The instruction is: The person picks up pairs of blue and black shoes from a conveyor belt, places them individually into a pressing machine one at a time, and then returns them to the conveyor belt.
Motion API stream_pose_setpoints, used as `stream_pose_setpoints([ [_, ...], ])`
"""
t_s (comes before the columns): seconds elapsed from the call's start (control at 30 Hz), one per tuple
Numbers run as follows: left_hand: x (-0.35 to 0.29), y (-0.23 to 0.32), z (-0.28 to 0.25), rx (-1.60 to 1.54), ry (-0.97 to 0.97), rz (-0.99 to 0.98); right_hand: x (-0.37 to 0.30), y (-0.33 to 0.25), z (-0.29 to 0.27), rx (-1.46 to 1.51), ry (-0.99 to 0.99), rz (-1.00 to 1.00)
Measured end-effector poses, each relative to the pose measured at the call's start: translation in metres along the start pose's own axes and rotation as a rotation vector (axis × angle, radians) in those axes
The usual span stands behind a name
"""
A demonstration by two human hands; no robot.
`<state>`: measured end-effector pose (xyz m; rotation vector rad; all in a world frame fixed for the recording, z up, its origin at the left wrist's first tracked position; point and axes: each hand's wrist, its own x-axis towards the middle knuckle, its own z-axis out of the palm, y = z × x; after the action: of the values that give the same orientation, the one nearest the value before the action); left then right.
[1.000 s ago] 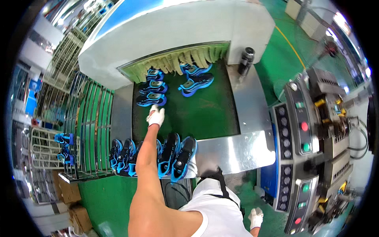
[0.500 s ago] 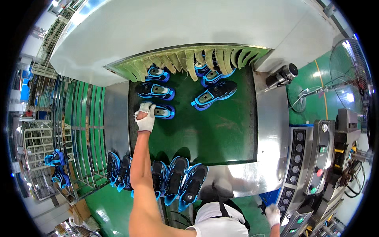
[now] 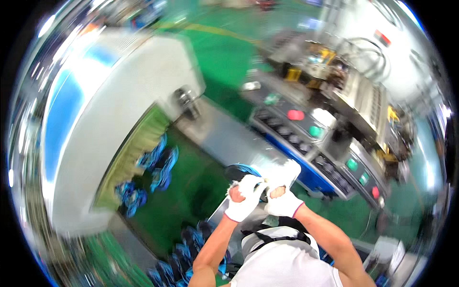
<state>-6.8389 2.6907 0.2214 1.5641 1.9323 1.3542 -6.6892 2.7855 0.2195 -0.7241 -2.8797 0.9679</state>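
Observation:
Both my hands, in white gloves with bare skin showing at the openings, are close together above the steel ledge in front of my body. Between them and partly covered is a black and blue shoe [image 3: 237, 172], its dark end sticking out past the gloves. My left hand [image 3: 245, 197] is closed on the shoe's near side. Against its other side my right hand [image 3: 283, 197] is closed too, with its fingers blurred. Several matching shoes [image 3: 184, 253] stand in a row along the near edge of the green belt [image 3: 210, 177].
More shoes [image 3: 162, 167] lie on the belt by the fringed curtain [image 3: 129, 155] of a big white machine [image 3: 119, 110]. A flask [image 3: 186, 101] stands on the steel frame. To the right are control panels [image 3: 306, 126] with knobs and buttons, beside another machine [image 3: 354, 95].
My view has swung to the right. My left hand has left the shoe on the belt's left side, and my right hand has risen from the panel side to meet it at a shoe.

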Motion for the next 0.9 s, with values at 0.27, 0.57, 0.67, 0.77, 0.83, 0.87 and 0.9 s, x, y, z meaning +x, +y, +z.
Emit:
stream_pose_setpoints([
  [0.27,0.150,0.240,0.139,-0.134,-0.384,0.611,-0.226,0.085,-0.120,1.443,0.746,0.379],
  [0.57,0.185,0.265,0.304,-0.566,-0.564,0.233,-0.370,0.141,-0.075,1.506,1.531,-0.014],
  [0.67,0.172,0.258,0.326,-0.416,-0.616,0.276,-0.401,0.170,-0.035,1.531,1.624,0.077],
  [0.77,0.162,0.252,0.336,-0.464,-0.678,0.133,-0.395,0.179,-0.050,1.585,1.828,0.352],
  [0.83,0.164,0.254,0.336,-0.452,-0.671,0.156,-0.392,0.181,-0.062,1.529,1.801,0.256],
  [0.87,0.166,0.251,0.337,-0.459,-0.663,0.147,-0.390,0.180,-0.071,1.501,1.786,0.208],
  [0.9,0.168,0.246,0.337,-0.465,-0.655,0.138,-0.389,0.195,-0.057,1.528,1.777,0.139],
])
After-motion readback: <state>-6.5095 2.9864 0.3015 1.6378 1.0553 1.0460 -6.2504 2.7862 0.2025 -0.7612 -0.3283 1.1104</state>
